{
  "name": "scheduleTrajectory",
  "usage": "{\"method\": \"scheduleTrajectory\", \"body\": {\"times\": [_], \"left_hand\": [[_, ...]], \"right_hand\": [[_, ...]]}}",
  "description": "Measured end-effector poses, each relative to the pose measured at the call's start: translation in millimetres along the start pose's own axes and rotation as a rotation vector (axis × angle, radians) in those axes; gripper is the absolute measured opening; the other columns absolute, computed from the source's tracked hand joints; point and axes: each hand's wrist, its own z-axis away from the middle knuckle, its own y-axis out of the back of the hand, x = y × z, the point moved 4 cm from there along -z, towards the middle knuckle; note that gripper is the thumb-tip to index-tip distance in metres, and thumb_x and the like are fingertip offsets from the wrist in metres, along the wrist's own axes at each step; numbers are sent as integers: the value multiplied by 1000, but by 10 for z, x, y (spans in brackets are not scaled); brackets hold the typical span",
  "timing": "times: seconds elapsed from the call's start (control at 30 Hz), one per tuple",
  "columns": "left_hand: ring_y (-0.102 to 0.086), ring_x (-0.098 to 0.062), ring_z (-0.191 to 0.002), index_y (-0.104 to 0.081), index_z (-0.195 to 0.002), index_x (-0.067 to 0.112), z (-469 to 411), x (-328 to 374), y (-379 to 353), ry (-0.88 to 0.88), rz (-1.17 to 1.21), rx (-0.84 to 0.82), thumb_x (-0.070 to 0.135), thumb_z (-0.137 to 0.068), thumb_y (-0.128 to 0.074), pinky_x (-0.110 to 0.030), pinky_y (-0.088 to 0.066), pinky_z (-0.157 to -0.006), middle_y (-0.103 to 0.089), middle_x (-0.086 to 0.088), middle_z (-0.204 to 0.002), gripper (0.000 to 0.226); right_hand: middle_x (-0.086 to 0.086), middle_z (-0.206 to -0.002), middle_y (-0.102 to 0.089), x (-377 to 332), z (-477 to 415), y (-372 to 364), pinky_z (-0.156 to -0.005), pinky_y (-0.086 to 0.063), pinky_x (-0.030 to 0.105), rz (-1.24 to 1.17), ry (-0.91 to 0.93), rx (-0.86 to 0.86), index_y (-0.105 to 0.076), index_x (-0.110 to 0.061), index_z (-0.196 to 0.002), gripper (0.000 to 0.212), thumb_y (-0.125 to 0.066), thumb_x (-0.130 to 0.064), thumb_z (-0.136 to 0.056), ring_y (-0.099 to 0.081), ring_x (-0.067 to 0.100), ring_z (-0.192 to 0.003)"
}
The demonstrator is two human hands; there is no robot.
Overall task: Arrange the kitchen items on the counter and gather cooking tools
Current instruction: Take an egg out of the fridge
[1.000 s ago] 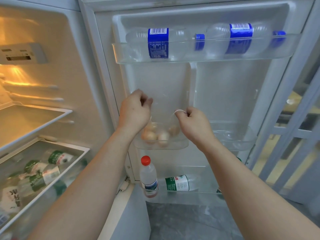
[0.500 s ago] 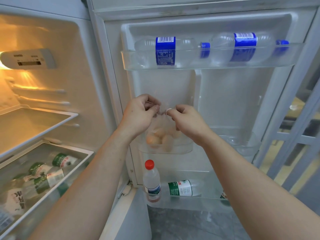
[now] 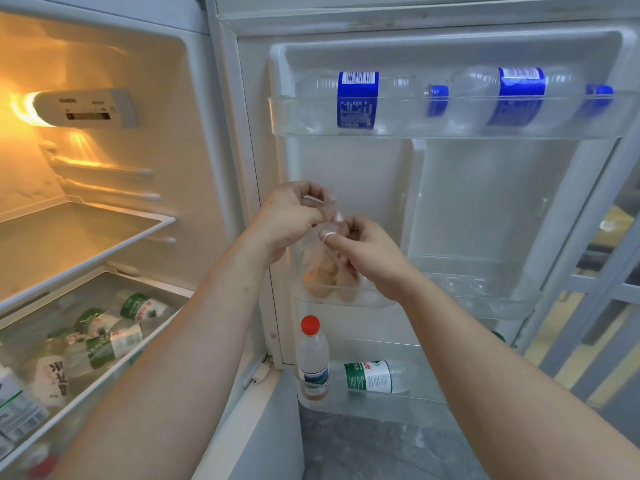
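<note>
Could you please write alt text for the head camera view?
A left hand and right hand pinch the top of a clear bag of eggs in a fridge door shelf. Blue-labelled bottles lie in the shelf above.

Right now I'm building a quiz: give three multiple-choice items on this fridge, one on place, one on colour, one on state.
1. The two blue-labelled bottles lie in: A the top door shelf; B the drawer; C the bottom door shelf.
2. The upright bottle has a cap coloured: A blue; B red; C green.
3. The left hand and right hand: A hang free; B hold a bottle; C pinch the egg bag at its top.
Answers: 1 A, both lie behind its clear rail. 2 B, its cap is red. 3 C, fingers meet on the bag's neck.
</note>
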Motion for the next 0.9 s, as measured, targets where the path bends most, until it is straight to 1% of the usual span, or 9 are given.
{"method": "scheduleTrajectory", "body": {"times": [0.13,0.23,0.33,0.43,0.53,0.6,0.73,0.83,0.9], "left_hand": [[-56,-1,-52,-66,-90,15,61,-36,40,-3,-51,14,5,-87,-71,-11,-41,-54,-73,-2,-74,12],[-62,-3,-59,-66,-94,17,157,-168,154,14,-68,152,8,-90,-68,-15,-45,-58,-74,1,-81,10],[-65,-5,-77,-66,-100,23,345,-340,193,-9,-310,246,27,-86,-75,-20,-48,-71,-70,9,-94,17],[-56,-2,-80,-64,-102,28,459,-504,21,-42,-607,114,46,-75,-80,-17,-40,-66,-62,14,-96,36],[-52,-3,-62,-65,-73,26,440,-542,-63,-120,-531,199,29,-74,-79,-18,-36,-55,-62,7,-69,14],[-52,-5,-55,-67,-66,24,403,-560,-95,-125,-497,195,16,-76,-74,-19,-39,-53,-62,6,-59,15],[-64,-12,-62,-72,-72,23,305,-582,-74,-55,-517,117,10,-78,-68,-29,-52,-61,-69,2,-63,15],[-68,-18,-67,-74,-79,19,206,-570,-26,-27,-447,144,15,-77,-76,-36,-57,-66,-70,-1,-67,5],[-70,-22,-66,-73,-82,19,161,-540,-12,23,-341,147,10,-73,-80,-43,-61,-71,-71,-1,-68,15]], "right_hand": [[-2,-73,-61,11,-35,-20,-58,-44,29,65,-18,19,-64,-16,-100,27,-69,-38,-86,-56,12,-61],[2,-63,-53,3,-59,-39,-56,-38,29,163,-34,16,-69,0,-88,26,-61,-24,-92,-47,14,-55],[5,-59,-51,-7,-69,-21,-52,-37,26,201,-52,68,-67,4,-80,30,-58,-21,-94,-45,16,-51],[9,-58,-50,-42,-87,-10,-48,-35,26,198,-54,105,-66,6,-81,28,-56,-18,-93,-44,19,-50],[5,-54,-47,-83,-104,-26,-48,-32,26,227,-49,109,-68,-5,-75,24,-55,-16,-92,-40,18,-47],[2,-54,-43,-102,-103,-28,-48,-30,26,269,-36,104,-62,-10,-70,25,-56,-19,-93,-37,17,-48],[-4,-52,-40,-73,-99,16,-42,-29,21,375,17,57,-54,-13,-67,28,-61,-26,-91,-35,8,-42],[-9,-46,-42,-39,-111,54,-41,-28,19,486,29,12,-49,-17,-60,34,-58,-23,-92,-36,6,-39],[-8,-45,-42,-48,-113,57,-42,-28,20,556,56,-20,-46,-19,-58,39,-56,-27,-95,-39,6,-41]]}}
